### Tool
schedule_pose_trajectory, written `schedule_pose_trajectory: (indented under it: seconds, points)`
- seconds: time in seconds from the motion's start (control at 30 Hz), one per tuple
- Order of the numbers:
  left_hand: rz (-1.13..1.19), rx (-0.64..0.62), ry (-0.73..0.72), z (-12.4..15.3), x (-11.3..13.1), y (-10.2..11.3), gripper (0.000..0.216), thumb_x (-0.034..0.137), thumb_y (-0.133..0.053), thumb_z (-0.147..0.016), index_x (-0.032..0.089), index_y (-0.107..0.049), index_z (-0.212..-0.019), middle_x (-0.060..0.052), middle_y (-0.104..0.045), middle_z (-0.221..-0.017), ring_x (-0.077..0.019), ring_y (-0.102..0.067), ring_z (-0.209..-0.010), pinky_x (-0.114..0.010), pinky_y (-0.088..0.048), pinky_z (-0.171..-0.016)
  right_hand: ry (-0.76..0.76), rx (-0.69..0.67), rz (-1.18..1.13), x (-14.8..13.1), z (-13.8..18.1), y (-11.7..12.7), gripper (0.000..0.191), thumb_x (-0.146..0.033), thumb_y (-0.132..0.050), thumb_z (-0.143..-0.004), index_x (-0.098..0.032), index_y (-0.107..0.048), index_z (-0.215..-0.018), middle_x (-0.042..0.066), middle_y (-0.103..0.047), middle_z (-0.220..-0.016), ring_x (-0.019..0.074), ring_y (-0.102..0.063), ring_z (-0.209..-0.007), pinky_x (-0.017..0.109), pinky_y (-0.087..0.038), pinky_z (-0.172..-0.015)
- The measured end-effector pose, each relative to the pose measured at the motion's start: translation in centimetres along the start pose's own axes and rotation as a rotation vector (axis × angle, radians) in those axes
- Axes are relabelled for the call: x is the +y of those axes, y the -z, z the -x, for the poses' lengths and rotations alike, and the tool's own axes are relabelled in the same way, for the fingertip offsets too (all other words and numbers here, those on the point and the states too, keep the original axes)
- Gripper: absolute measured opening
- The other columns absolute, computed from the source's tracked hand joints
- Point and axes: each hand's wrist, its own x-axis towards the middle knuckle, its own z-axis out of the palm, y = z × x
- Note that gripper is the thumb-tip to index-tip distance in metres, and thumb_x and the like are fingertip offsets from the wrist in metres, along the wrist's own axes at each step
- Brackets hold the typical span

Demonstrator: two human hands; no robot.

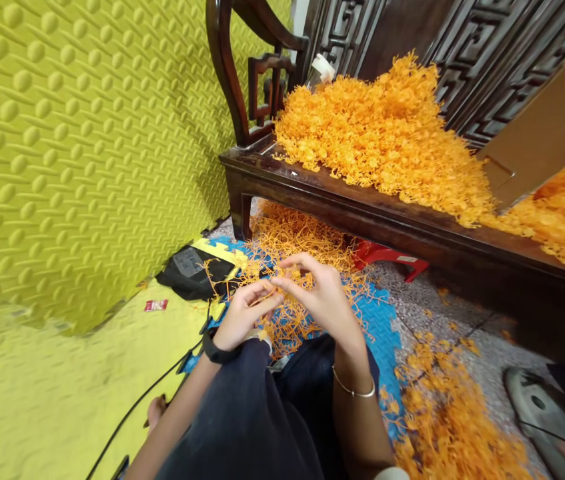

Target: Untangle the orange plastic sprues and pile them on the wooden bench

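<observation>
My left hand (247, 310), with a black band at its wrist, is closed in a pinch over my lap. Between its fingertips is a thin orange plastic strand (268, 293). Close against it, my right hand (319, 293) brings thumb and bent index finger to the same small piece. The piece's exact shape is partly hidden by the fingers. Below and beyond both hands lies a tangled heap of thin orange plastic sprues (297, 237), spread across the blue foam mat (382, 323) and under the bench.
A dark carved wooden bench (322, 190) bears a large pile of orange plastic flower-like pieces (372, 127) and a cardboard sheet (537, 113). More orange pieces (452, 407) lie at right by a shoe (537, 407). A red stool (387, 257), black bag (195, 270) and cable (142, 400) are nearby.
</observation>
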Motion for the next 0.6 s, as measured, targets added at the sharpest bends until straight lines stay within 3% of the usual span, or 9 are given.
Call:
schedule_pose_trajectory:
  seconds: [0.17,0.3,0.43,0.6]
  points:
    - [0.000,0.012,0.012,-0.2,-0.2,0.1,0.024,0.036,-0.063,-0.076,0.014,-0.055,-0.069,0.005,-0.047,-0.055,-0.0072,-0.042,-0.046,-0.020,-0.036,-0.047,-0.065,0.040,-0.140,1.0,0.2,0.8,0.012,-0.023,-0.059,-0.079,-0.020,-0.066,-0.088,0.001,-0.068,-0.086,0.0130,-0.062,-0.076,0.027,-0.047,-0.069]
    - [-0.044,-0.096,0.046,0.0,0.0,0.0,0.023,0.035,-0.061,-0.078,0.014,-0.058,-0.070,0.003,-0.050,-0.057,-0.0074,-0.043,-0.049,-0.020,-0.034,-0.049,-0.098,0.051,-0.225,1.5,0.5,1.9,0.010,-0.019,-0.061,-0.076,-0.020,-0.068,-0.084,0.001,-0.069,-0.081,0.0132,-0.064,-0.072,0.026,-0.049,-0.067]
    - [0.084,-0.161,0.066,0.1,0.5,-0.3,0.021,0.034,-0.061,-0.078,0.014,-0.060,-0.071,0.002,-0.050,-0.057,-0.0069,-0.042,-0.048,-0.019,-0.032,-0.046,-0.039,0.305,-0.284,1.2,0.9,1.8,0.010,-0.014,-0.061,-0.075,-0.020,-0.068,-0.077,-0.001,-0.068,-0.072,0.0109,-0.063,-0.066,0.024,-0.050,-0.063]
    - [0.132,-0.161,0.042,-0.3,1.8,-1.3,0.020,0.032,-0.064,-0.076,0.013,-0.061,-0.069,0.001,-0.054,-0.061,-0.0058,-0.041,-0.048,-0.019,-0.031,-0.045,0.053,0.691,-0.191,-0.4,0.9,-0.7,0.012,-0.011,-0.059,-0.077,-0.021,-0.067,-0.076,-0.003,-0.065,-0.070,0.0087,-0.059,-0.062,0.022,-0.048,-0.058]
